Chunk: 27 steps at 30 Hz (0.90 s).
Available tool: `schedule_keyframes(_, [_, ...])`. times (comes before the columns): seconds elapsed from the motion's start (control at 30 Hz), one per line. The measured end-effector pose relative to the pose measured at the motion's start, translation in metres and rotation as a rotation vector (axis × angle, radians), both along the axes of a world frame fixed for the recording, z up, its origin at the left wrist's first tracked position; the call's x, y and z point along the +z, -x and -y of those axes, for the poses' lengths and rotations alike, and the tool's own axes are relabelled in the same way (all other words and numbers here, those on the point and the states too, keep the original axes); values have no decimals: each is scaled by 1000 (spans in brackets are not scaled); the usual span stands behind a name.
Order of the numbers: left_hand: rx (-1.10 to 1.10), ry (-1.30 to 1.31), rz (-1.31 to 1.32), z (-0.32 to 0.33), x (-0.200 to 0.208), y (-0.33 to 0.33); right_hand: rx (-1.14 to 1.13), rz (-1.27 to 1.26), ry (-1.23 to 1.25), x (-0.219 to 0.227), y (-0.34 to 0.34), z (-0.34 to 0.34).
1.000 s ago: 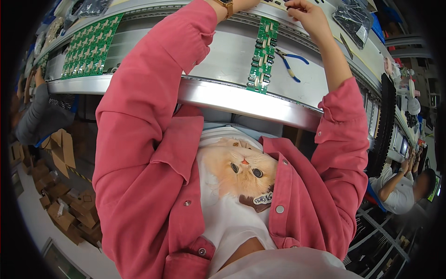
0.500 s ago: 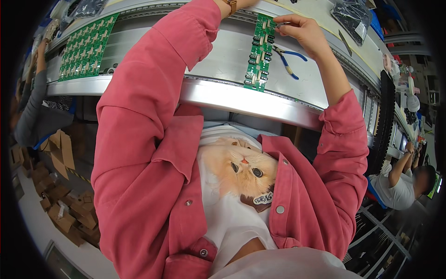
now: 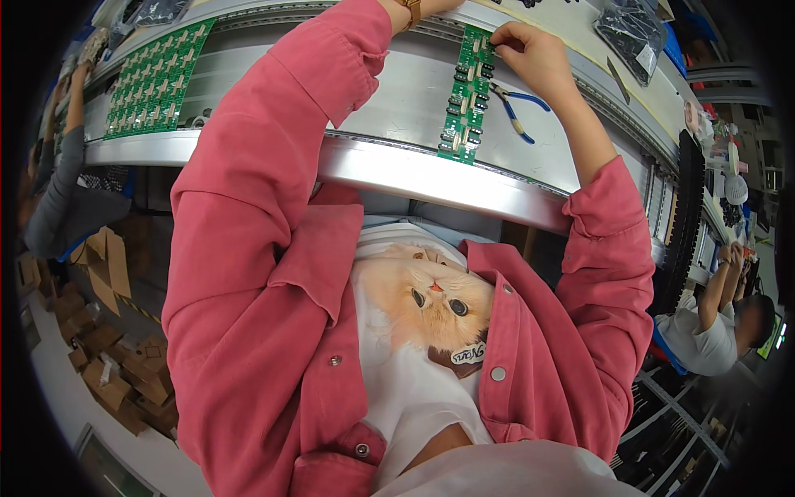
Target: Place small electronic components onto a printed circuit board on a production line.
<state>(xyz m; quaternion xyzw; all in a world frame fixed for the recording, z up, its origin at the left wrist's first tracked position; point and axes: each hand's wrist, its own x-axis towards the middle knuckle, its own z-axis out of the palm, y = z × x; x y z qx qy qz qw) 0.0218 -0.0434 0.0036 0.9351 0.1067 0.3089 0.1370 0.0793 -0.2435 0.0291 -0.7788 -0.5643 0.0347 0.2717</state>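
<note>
A narrow green circuit board strip (image 3: 465, 95) with black cylindrical components and pale connectors lies across the metal rails. My right hand (image 3: 532, 56) is at its far right edge, thumb and index finger pinched on a small dark component, mostly hidden by the fingertips. My left hand (image 3: 432, 5) reaches over the far rail at the top edge of the view; its fingers are cut off or hidden. Cutting pliers (image 3: 517, 113) with blue and yellow handles lie just right of the strip, below my right hand.
A larger green board panel (image 3: 157, 80) rests on the rails at the left. A metal rail (image 3: 397, 166) runs along the near side. Dark plastic bags (image 3: 629, 41) and a thin blade-like tool (image 3: 618, 80) lie at the far right. Co-workers (image 3: 704, 331) sit at both sides.
My right hand has shifted slightly, its index finger now more bent and its fingertips closer to the board's edge. The strip and pliers appear slightly further right. My left hand stays at the top edge.
</note>
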Motion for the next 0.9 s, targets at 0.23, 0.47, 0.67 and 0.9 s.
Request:
schedule_keyframes(0.23, [-92,57,63,0,5,9,-41,21,87,1,3,-1])
schedule_keyframes(0.47, [-172,176,75,4,15,21,-35,33,117,3,4,-2])
schedule_keyframes(0.67, [-237,278,44,5,21,30,-32,33,114,3,4,-4])
schedule_keyframes(0.9, [-291,264,-12,15,31,47,-48,189,-3,5,-6,-11])
